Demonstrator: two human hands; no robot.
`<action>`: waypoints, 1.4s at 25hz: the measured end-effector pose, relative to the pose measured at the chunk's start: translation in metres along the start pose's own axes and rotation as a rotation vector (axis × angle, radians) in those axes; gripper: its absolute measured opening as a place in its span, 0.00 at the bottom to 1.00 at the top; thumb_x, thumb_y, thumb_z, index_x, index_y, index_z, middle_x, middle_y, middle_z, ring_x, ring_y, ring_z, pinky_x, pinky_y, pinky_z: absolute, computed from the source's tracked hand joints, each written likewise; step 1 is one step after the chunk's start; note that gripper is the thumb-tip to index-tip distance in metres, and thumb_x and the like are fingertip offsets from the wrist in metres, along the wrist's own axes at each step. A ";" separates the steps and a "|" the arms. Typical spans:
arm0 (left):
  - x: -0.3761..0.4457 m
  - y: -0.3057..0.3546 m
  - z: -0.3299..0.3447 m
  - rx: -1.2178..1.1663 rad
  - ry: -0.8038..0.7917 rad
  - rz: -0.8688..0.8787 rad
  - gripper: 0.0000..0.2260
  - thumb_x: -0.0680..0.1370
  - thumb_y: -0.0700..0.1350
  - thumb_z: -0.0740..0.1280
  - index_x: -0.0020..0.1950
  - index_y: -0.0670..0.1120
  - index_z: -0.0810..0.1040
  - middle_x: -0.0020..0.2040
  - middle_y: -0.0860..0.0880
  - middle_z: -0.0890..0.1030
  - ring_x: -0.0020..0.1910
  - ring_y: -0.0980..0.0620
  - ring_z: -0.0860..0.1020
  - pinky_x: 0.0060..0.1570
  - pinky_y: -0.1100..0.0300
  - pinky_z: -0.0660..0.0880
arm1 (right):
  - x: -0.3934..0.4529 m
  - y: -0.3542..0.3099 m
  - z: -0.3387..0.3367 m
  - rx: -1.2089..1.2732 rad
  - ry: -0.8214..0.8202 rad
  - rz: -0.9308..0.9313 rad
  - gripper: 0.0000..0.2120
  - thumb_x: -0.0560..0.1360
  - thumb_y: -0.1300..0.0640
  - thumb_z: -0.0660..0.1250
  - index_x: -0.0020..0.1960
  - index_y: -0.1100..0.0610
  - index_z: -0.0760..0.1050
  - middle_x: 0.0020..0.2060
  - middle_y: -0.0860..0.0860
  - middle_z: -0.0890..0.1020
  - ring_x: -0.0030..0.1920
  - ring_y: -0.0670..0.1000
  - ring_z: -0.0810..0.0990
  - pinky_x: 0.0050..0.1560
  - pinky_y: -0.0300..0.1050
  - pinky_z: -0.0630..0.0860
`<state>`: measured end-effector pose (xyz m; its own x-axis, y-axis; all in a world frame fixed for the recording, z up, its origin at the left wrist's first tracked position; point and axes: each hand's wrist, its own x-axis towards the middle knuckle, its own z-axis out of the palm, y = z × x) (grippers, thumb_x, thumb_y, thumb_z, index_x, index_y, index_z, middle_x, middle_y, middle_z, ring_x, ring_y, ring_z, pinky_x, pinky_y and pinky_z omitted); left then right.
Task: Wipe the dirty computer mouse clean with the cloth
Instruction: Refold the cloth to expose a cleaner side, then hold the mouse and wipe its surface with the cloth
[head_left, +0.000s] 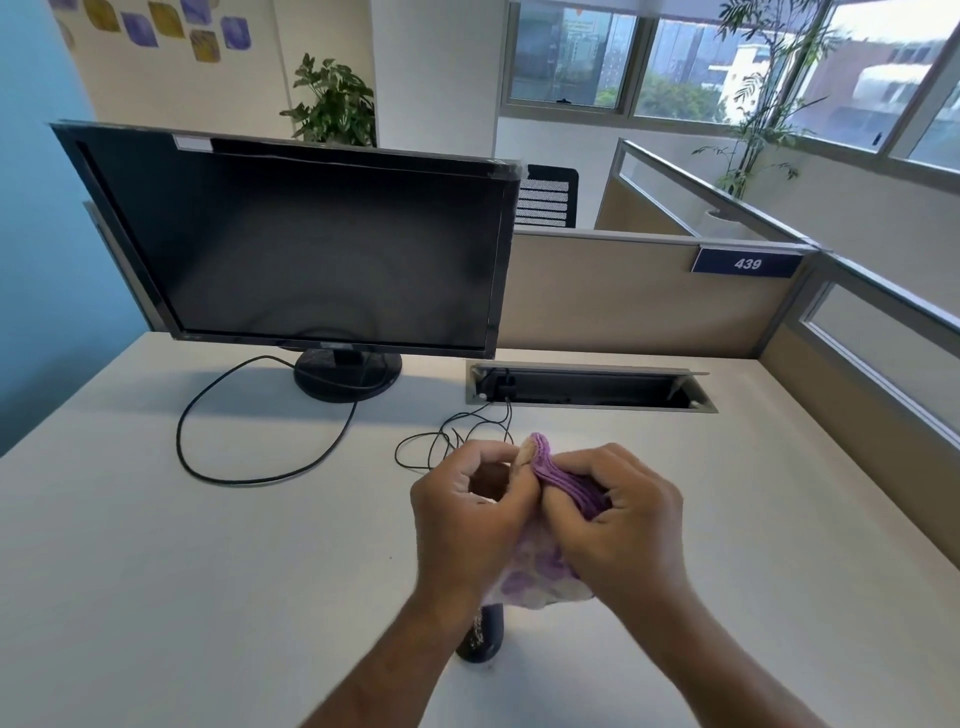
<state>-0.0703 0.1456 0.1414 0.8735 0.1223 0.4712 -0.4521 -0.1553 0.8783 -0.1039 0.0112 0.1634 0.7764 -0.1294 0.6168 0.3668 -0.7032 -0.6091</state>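
Left hand — raised over the table, fingers curled into a loose fist; it grips one edge of the cloth and seems to cup something dark inside, too hidden to name.

Right hand — touching the left, fingers closed tight on a bunched purple fold of the same cloth.

Cloth — white with purple blotches; gathered between both hands, its lower part hanging beneath the palms, a ribbed purple ridge poking up above the knuckles.

Computer mouse — dark, speckled with pale marks; lying on the table below the left wrist, on the near side of the hands. The left forearm and the hanging cloth cover most of it, so only one rounded end shows.

Thin black cord — looped on the table just beyond the hands, running to the cable slot, an open recessed tray farther back.

Monitor — dark screen, on a round stand, well beyond the hands and to their left; its own black cable sweeps in a wide curve across the table left of the hands.

Partition — beige, behind the slot, carrying a blue plate marked 439.
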 end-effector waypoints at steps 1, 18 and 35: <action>-0.001 0.000 -0.001 0.001 0.035 0.004 0.05 0.74 0.44 0.77 0.45 0.52 0.83 0.38 0.59 0.84 0.37 0.56 0.84 0.34 0.68 0.78 | -0.002 -0.003 0.005 0.032 0.028 -0.009 0.09 0.69 0.63 0.74 0.45 0.52 0.85 0.36 0.44 0.82 0.38 0.47 0.80 0.33 0.35 0.76; 0.004 0.000 -0.061 -0.138 -0.212 -0.219 0.15 0.78 0.38 0.71 0.52 0.59 0.86 0.47 0.55 0.87 0.48 0.56 0.85 0.46 0.65 0.79 | -0.023 0.002 0.028 0.825 -0.348 0.129 0.20 0.76 0.51 0.60 0.62 0.60 0.80 0.46 0.61 0.80 0.50 0.60 0.81 0.54 0.56 0.78; -0.048 -0.141 -0.075 0.444 -0.238 -0.312 0.07 0.74 0.43 0.74 0.49 0.54 0.86 0.42 0.58 0.85 0.44 0.59 0.81 0.48 0.55 0.80 | -0.113 0.116 0.088 -0.090 -0.686 -0.012 0.49 0.68 0.33 0.71 0.78 0.57 0.56 0.77 0.47 0.58 0.78 0.45 0.53 0.78 0.47 0.51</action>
<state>-0.0616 0.2354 0.0009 0.9926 0.0128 0.1204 -0.0936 -0.5494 0.8303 -0.1037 0.0062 -0.0209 0.9321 0.3293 0.1507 0.3565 -0.7612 -0.5418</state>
